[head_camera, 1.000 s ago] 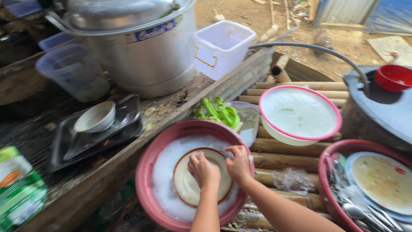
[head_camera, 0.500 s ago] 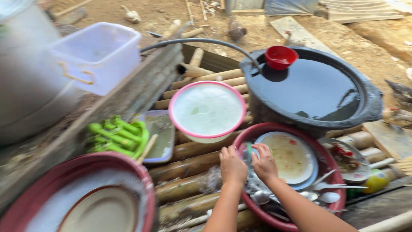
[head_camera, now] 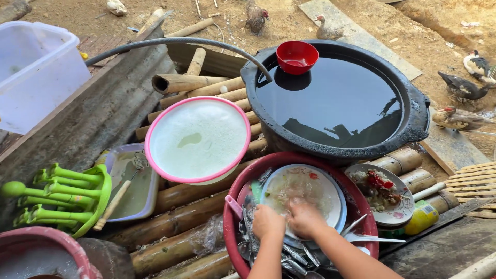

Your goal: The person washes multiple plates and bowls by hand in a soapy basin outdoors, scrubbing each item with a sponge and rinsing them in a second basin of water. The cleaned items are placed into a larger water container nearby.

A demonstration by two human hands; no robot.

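Note:
A dirty white plate (head_camera: 305, 192) lies on top of other dishes in a red basin (head_camera: 363, 209) at the lower middle. Both my hands rest on the plate's near edge: my left hand (head_camera: 267, 221) at its left and my right hand (head_camera: 306, 217) beside it, fingers curled over the rim and slightly blurred. A green strip (head_camera: 257, 189) sticks up just beyond my left hand. Several pieces of metal cutlery (head_camera: 294, 254) lie in the basin under my wrists.
Behind the basin stand a pink-rimmed bowl of sudsy water (head_camera: 199, 139) and a big black pan of water (head_camera: 336, 103) with a red bowl (head_camera: 297, 56) floating in it. A plate of food scraps (head_camera: 380, 191), a yellow bottle (head_camera: 422, 217), green plastic utensils (head_camera: 62, 199) and ducks (head_camera: 460, 119) surround it.
My hands left the plate in the soapy red basin on the left and moved right to the basin of dirty dishes. They now lie on the white plate there.

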